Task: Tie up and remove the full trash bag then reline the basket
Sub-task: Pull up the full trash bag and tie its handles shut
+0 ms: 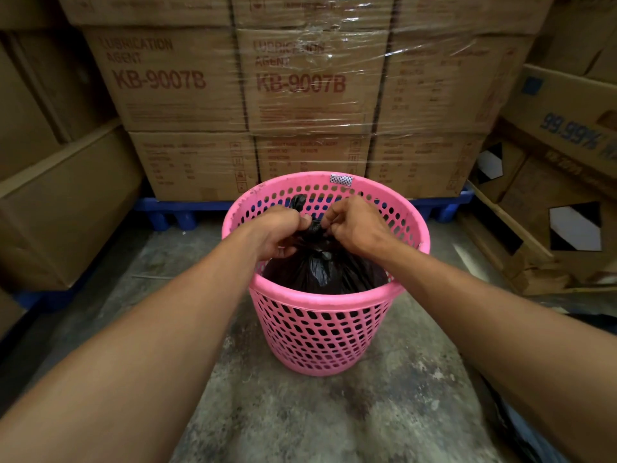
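- Our left grip (283,228) is closed on the twisted neck (315,228) of the black trash bag (320,272). Its fingers curl around the plastic from the left side.
- Our right grip (354,225) pinches the same neck from the right. Both hold the bag at one place, above the middle of the basket opening.
- The bag sits inside the pink basket (317,335), with its body below the rim. One loose tail (298,202) stands up behind the left grip. We cannot tell if the knot is finished.
- We judge the plastic as thin, soft and a little slippery. It can stretch or tear if we pull with a jerk. The bag looks filled, but we cannot read its weight.
- For lifting, the best place to hold is probably the gathered neck, where the plastic lies in many layers, and not the thin tail.
- The basket is perforated plastic and looks light. It may rise together with the bag, so one grip may need to press on the rim.
- The basket stands on a stained concrete floor (300,412).
- Cardboard boxes (180,78) wrapped in clear film stand close behind it on a blue pallet (173,208).
- More boxes (551,228) lean at the right, and others stand at the left.
- Nothing blocks the way straight up, but behind the basket there is little room.
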A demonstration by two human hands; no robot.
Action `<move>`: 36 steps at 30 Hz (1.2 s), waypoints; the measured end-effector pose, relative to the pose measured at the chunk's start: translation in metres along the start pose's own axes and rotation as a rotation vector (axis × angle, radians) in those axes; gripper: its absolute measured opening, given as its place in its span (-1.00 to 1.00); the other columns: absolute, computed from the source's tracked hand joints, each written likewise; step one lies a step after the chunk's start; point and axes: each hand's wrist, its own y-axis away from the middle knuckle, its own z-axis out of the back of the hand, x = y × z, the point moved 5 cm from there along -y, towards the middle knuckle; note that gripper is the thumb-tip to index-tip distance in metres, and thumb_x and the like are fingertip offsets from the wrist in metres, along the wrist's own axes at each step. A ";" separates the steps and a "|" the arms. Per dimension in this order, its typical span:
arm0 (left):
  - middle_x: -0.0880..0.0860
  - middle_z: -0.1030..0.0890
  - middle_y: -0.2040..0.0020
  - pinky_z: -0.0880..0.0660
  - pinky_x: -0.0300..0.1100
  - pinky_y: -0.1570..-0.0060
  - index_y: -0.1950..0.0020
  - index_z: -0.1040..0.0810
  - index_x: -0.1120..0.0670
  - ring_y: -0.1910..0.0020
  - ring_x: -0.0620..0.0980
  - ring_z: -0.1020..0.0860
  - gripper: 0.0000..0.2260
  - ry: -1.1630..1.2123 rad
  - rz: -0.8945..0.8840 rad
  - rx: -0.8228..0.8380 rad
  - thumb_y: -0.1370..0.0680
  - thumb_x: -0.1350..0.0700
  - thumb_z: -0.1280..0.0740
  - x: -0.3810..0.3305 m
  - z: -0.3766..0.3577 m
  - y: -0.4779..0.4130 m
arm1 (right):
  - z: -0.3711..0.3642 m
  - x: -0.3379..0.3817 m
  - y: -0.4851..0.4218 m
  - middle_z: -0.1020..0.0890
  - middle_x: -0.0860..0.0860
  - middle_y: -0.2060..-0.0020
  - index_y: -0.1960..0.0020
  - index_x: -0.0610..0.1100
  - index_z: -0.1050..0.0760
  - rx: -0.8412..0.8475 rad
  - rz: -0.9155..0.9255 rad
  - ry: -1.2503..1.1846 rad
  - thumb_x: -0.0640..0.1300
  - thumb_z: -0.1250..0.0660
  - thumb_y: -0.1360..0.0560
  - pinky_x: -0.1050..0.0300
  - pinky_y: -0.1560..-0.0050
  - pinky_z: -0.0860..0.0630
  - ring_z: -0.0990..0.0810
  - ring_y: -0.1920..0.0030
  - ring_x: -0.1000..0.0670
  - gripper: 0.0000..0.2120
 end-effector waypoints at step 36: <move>0.11 -0.65 0.24 -0.62 -0.16 0.25 0.01 -0.58 0.19 0.33 -0.04 -0.62 -0.88 -0.174 -0.207 -0.006 -0.53 0.14 -0.39 -0.001 0.007 -0.017 | 0.001 0.009 0.015 -0.61 -0.03 0.26 0.19 -0.16 -0.58 0.052 0.108 0.203 -0.19 -0.41 -0.44 0.17 0.25 -0.40 -0.55 0.28 -0.01 -0.95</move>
